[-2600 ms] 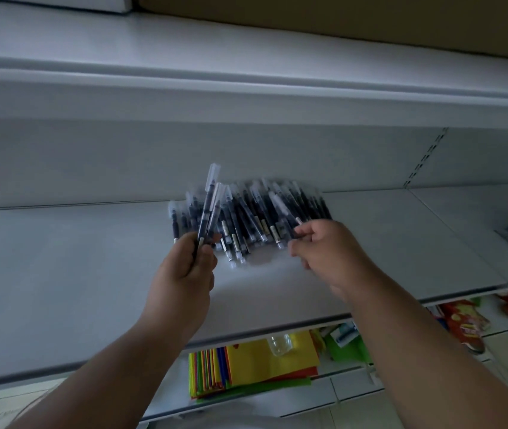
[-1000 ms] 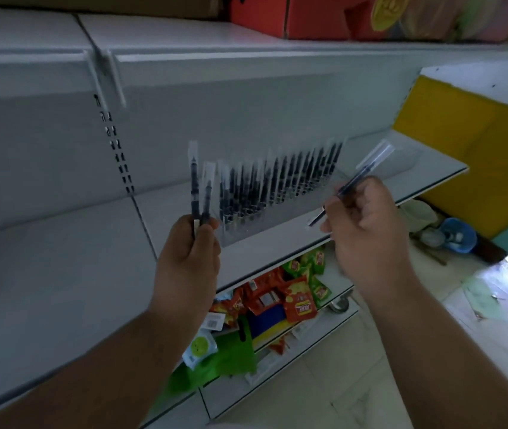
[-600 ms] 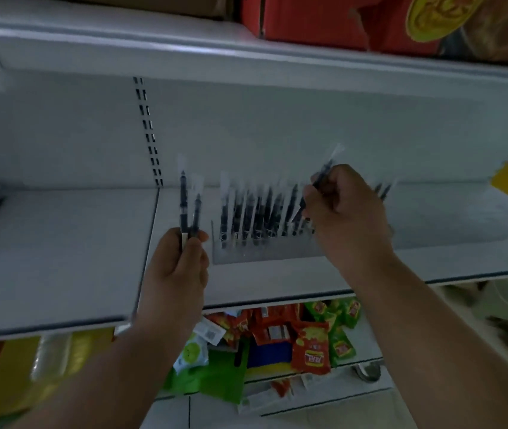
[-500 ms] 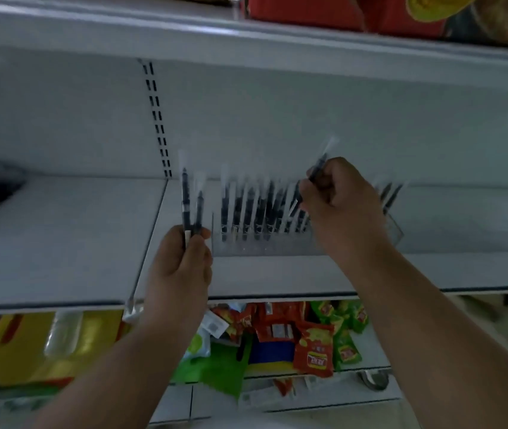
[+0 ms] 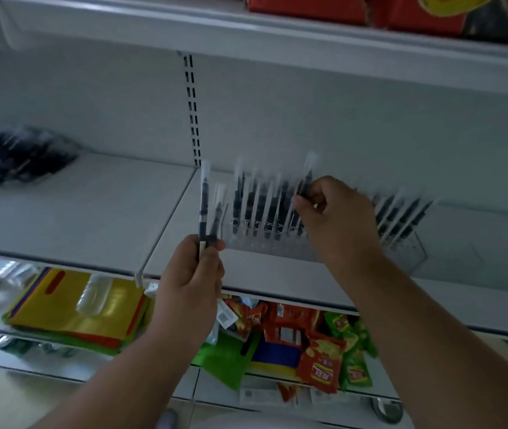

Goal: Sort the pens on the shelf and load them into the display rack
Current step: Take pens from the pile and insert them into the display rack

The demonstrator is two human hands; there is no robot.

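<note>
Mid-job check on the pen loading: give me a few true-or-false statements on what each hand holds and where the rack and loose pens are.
1. The left hand holds two black pens in clear sleeves. True.
2. The right hand is empty. False: it pinches one black pen at the clear plastic display rack.
3. The rack has no pens in it. False: many stand in it.
4. A pile of loose black pens lies on the white shelf at far left. True.

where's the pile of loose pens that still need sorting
In the head view, the pile of loose pens lies at the far left on the white shelf, left of the slotted upright and well away from the clear display rack.
</note>
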